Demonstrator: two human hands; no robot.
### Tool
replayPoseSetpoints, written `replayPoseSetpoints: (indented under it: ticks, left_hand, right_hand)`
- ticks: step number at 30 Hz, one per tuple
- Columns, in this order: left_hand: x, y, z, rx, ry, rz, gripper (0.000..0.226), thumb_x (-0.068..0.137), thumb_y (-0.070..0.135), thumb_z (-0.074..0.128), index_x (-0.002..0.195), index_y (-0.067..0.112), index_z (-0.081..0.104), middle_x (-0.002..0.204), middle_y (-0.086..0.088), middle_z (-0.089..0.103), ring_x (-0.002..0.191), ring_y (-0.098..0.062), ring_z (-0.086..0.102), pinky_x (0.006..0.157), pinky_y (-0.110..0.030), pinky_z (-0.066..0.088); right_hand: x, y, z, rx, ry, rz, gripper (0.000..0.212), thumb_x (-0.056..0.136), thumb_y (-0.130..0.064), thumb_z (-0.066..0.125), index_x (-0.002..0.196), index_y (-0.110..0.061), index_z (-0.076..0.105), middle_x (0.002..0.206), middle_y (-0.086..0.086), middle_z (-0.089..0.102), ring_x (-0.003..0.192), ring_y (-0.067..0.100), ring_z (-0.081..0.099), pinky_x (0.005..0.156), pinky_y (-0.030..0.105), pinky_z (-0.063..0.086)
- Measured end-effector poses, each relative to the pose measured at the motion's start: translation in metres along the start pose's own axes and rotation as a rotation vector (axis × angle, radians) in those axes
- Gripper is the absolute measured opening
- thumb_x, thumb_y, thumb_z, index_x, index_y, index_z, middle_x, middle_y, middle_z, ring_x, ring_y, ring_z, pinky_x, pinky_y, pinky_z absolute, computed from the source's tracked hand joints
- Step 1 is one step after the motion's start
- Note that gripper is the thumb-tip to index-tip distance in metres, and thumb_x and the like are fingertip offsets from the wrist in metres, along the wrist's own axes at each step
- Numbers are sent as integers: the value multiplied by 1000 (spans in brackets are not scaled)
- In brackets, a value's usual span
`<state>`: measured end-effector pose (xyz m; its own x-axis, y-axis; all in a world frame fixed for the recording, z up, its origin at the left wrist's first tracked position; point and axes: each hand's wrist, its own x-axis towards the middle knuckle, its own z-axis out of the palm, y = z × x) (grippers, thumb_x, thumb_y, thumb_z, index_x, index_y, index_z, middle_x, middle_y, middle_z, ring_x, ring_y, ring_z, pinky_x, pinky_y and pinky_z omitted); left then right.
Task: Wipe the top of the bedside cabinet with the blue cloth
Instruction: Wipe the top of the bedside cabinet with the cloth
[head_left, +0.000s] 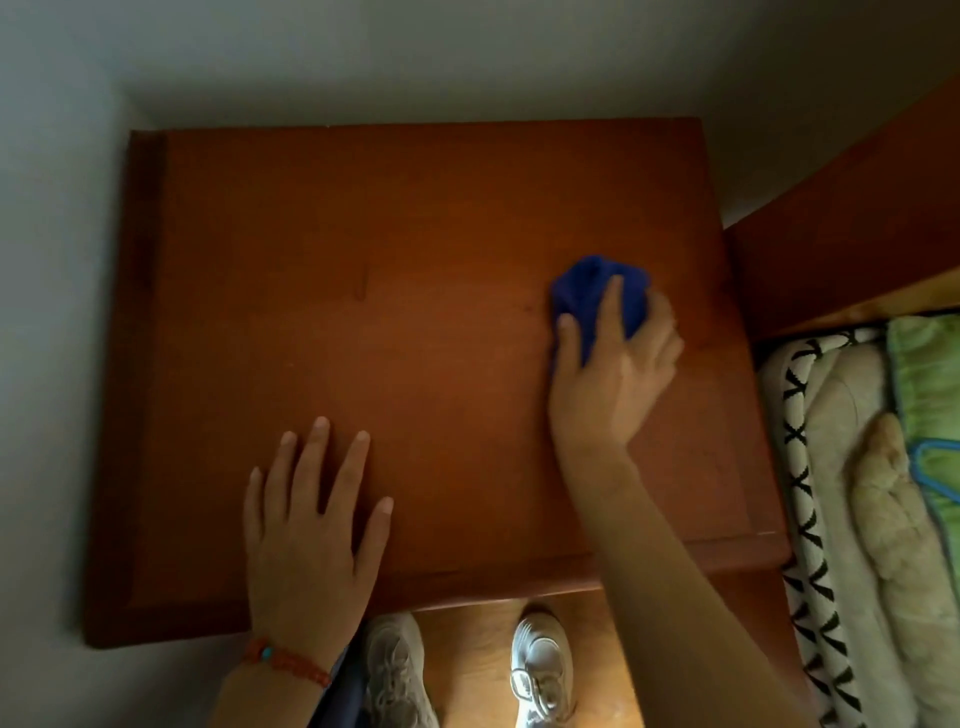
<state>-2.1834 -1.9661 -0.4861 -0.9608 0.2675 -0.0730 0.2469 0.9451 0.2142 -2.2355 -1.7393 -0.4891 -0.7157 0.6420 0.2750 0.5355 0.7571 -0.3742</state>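
Note:
The reddish-brown wooden top of the bedside cabinet fills the middle of the view, seen from above. A bunched blue cloth lies on its right part. My right hand lies over the cloth, fingers curved round it and pressing it onto the wood; most of the cloth is hidden under the palm. My left hand rests flat on the cabinet top near the front edge, fingers spread and straight, with a red bead bracelet at the wrist.
White walls meet the cabinet at its back and left. A wooden bed frame and bedding with a black-and-white pattern adjoin the right side. My feet in light trainers stand on the wooden floor below the front edge.

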Motion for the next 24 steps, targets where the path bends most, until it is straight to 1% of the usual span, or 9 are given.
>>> replayPoseSetpoints:
  ticks: [3, 5, 8, 10, 11, 15, 17, 22, 24]
  left_hand:
    - [0, 0, -1, -5, 9, 3, 58, 93, 50, 22, 131, 14, 47, 137, -20, 43, 126, -38, 32, 101, -53, 22]
    - [-1, -2, -2, -17, 4, 12, 58, 93, 50, 22, 131, 15, 46, 137, -19, 43, 127, -37, 32, 101, -53, 23]
    - [0, -4, -2, -30, -9, 20, 56, 94, 51, 19, 132, 18, 43, 137, -18, 43, 127, -36, 31, 102, -52, 22]
    - [-1, -6, -2, -32, -13, 38, 55, 94, 51, 19, 133, 19, 42, 138, -17, 43, 128, -36, 31, 103, -51, 20]
    - [-1, -7, -1, -33, -14, 52, 55, 94, 51, 19, 133, 19, 41, 138, -17, 43, 128, -36, 31, 103, -50, 19]
    - [-4, -16, -7, -51, -5, 50, 55, 94, 51, 19, 133, 19, 42, 138, -18, 43, 127, -34, 32, 103, -50, 20]
    - [-5, -27, -12, -64, 24, 22, 54, 94, 50, 20, 134, 19, 41, 138, -18, 42, 128, -34, 31, 103, -50, 18]
    - [-6, -61, -16, -21, 77, -27, 56, 93, 48, 25, 133, 15, 44, 138, -21, 40, 127, -39, 31, 103, -51, 18]
    - [-8, -66, -12, -10, 65, -42, 57, 93, 49, 22, 132, 14, 44, 138, -21, 41, 127, -40, 31, 102, -53, 21]
  right_hand:
    - [-15, -22, 6, 23, -125, -267, 46, 88, -36, 51, 125, -10, 54, 126, 25, 52, 102, 40, 54, 77, 43, 48]
    - [-9, -8, 1, 49, -157, -311, 48, 87, -39, 50, 127, -11, 53, 127, 24, 52, 104, 41, 54, 78, 44, 47]
    - [2, 13, -7, 35, -80, -110, 48, 89, -36, 54, 130, -12, 49, 131, 25, 47, 110, 42, 48, 85, 49, 43]
    - [-1, -5, 0, 13, -37, 77, 49, 89, -35, 54, 132, -11, 48, 135, 25, 42, 113, 42, 44, 89, 51, 40]
    - [-6, -23, 6, 11, -45, 92, 50, 89, -35, 53, 132, -11, 47, 136, 25, 41, 115, 42, 43, 90, 50, 40]
    - [-33, -74, 22, 27, -186, -332, 50, 88, -41, 45, 129, -13, 50, 131, 21, 50, 110, 37, 51, 79, 41, 48]
    - [-27, -61, 19, 33, -207, -394, 50, 88, -42, 46, 129, -14, 50, 129, 19, 51, 108, 36, 53, 77, 41, 48]
    - [-9, -41, 14, 21, -107, 4, 50, 90, -36, 54, 134, -14, 45, 137, 22, 41, 115, 41, 43, 88, 51, 39]
    - [-22, -65, 22, 22, -100, -53, 49, 89, -35, 53, 131, -12, 48, 135, 24, 43, 112, 43, 45, 85, 50, 42]
